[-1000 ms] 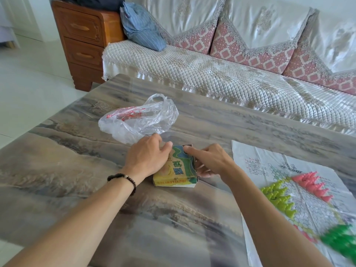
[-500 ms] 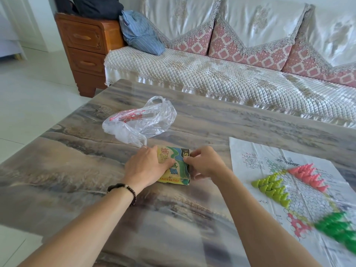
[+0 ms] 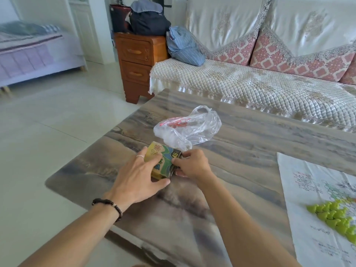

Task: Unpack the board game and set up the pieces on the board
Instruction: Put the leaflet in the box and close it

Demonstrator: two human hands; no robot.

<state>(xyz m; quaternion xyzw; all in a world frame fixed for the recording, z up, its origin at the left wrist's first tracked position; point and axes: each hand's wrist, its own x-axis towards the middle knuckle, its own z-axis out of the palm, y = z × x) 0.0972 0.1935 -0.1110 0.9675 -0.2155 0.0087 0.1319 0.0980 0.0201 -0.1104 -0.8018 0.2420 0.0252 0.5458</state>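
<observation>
- Two bare forearms reach in from the near edge of the view; the left wrist wears a dark beaded bracelet (image 3: 107, 206).
- Toward the near right, a white paper game board (image 3: 316, 191) lies flat on the surface (image 3: 250, 135), with a cluster of lime-green pieces (image 3: 335, 216) standing on its printed hexagon grid.
- Resting on the box's left part, the left hand (image 3: 137, 175) lies with fingers spread and fairly straight over the top, the thumb stretched along the near side; a ring sits on one finger.
- At the box's right end, the right hand (image 3: 192, 164) has its fingers curled, pinching the dark end flap between thumb and fingertips.
- Between both hands, the small game box (image 3: 163, 159), yellow, green and blue with printed characters, sits on the surface near its left corner.
- Just beyond the box, touching or nearly touching it, lies a crumpled clear plastic bag (image 3: 187, 127) with red print.
- Past the surface stands a sofa (image 3: 250, 81) with a quilted cream cover and pink patterned cushions; a blue striped bag (image 3: 183, 47) leans at its left end.
- Beside the sofa stands a wooden drawer cabinet (image 3: 137, 60) with a dark backpack (image 3: 148, 20) on top.
- Far left, a bed (image 3: 34, 53) shows in another room.
</observation>
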